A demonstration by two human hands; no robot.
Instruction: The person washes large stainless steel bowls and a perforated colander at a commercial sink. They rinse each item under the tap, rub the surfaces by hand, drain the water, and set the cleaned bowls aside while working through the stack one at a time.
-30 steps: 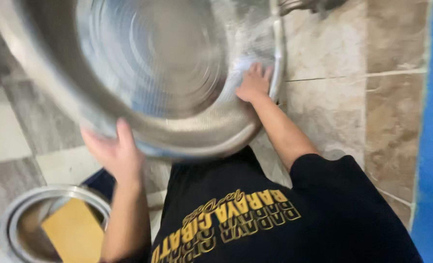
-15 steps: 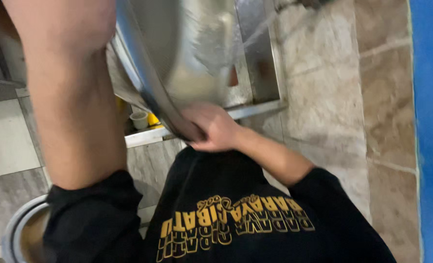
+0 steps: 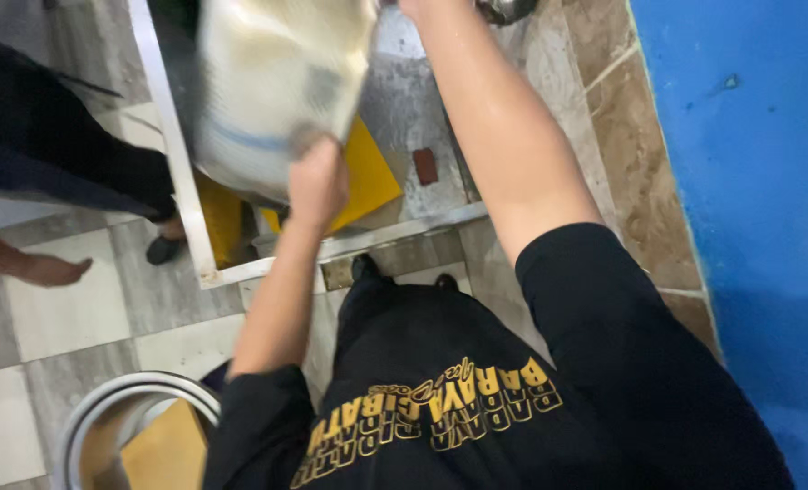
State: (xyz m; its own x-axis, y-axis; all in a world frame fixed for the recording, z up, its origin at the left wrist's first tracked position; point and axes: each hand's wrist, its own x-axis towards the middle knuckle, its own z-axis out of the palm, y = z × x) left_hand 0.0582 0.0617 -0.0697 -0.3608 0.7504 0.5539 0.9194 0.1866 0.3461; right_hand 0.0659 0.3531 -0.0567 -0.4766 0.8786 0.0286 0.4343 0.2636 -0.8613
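The big bowl (image 3: 272,91) had tipped up; left hand (image 3: 318,181) gripped its rim, right hand's grip hidden.

Pale cream bowl (image 3: 272,86) w/ blue stripe, yellow board (image 3: 368,177), black shirt (image 3: 477,399) w/ yellow print, blue wall (image 3: 749,181)

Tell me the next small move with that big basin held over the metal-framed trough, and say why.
Probably steady it with a firmer two-handed hold before tipping it any further. Only the left hand is seen gripping the lower rim of the large pale metal basin, which is blurred above the metal-framed trough. The right arm runs past the top edge, its hand unseen.
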